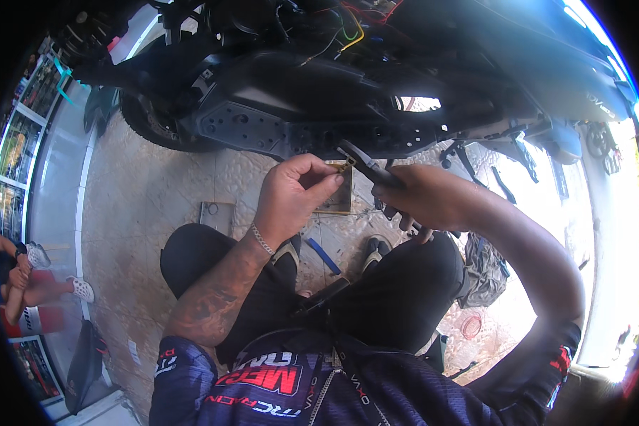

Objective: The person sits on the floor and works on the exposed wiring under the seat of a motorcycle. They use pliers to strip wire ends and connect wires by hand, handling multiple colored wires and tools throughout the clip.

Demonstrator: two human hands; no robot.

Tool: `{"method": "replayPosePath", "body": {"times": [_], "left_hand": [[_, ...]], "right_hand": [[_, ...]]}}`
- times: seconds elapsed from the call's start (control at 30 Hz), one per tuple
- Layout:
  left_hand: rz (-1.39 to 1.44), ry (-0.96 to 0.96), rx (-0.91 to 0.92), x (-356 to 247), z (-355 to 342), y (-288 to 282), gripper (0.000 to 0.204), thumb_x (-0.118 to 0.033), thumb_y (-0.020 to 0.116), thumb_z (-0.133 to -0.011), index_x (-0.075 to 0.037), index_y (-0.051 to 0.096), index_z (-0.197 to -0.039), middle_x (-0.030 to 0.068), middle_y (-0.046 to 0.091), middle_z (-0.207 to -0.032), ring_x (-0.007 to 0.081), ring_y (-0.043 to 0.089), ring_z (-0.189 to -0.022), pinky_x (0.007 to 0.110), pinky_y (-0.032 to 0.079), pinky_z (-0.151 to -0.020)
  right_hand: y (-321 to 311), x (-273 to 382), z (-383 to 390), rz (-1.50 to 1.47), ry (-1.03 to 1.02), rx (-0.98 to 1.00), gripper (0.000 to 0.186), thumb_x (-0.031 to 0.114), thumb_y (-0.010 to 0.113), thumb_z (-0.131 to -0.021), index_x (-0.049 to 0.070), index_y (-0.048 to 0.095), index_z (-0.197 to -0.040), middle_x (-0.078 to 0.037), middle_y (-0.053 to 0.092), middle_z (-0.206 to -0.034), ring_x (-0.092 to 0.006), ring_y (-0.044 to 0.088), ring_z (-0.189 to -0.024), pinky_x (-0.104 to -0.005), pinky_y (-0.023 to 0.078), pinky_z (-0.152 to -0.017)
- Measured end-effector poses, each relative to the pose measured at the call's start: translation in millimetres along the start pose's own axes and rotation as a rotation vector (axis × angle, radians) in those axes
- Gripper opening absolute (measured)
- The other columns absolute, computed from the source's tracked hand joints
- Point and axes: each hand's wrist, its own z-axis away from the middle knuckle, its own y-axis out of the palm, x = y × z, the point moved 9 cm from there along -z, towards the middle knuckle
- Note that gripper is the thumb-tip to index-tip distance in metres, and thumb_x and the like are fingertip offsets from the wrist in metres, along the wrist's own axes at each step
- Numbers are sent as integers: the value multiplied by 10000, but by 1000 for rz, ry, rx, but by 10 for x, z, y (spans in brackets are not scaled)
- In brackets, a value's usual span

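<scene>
My left hand (297,195) is closed in a pinch, thumb against fingertips, on a small brass-coloured metal piece (345,167). Its exact kind is too small to make out. Fingers wrapped, my right hand (429,195) grips dark-handled pliers (368,165), with their jaw end right beside the brass-coloured piece. Both hands are held above my knees, in front of the lower side of a black motor scooter (277,92). Below the fingertips a shallow tray (343,201) lies on the floor, partly hidden by my left hand.
Loose coloured wires (351,44) hang from the scooter's top. A blue strip (324,255) lies between my shoes on the tiled floor (135,213). A grey crumpled cloth (483,270) is by my right knee. At far left, another person (32,284) sits near glass shelves (18,149).
</scene>
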Motion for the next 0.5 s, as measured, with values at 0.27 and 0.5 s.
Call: {"method": "replayPosePath", "body": {"times": [0.27,0.5], "left_hand": [[-98,38,-25,-66,19,-53,72,-36,775,-916,-17,715,-950,-6,716,-862,31,643,-817,210,525,-750],[-97,15,-14,-39,27,-30,64,-44,771,-919,-17,719,-947,-5,722,-864,34,651,-810,211,527,-748]], "right_hand": [[30,-13,-52,68,-9,-51,408,378,507,-1090,-20,597,-1105,-99,643,-836,-190,682,-690,-365,586,-628],[67,-127,-162,142,-44,-122,401,399,501,-1093,12,604,-1085,-89,640,-817,-159,646,-729,-363,526,-649]]}}
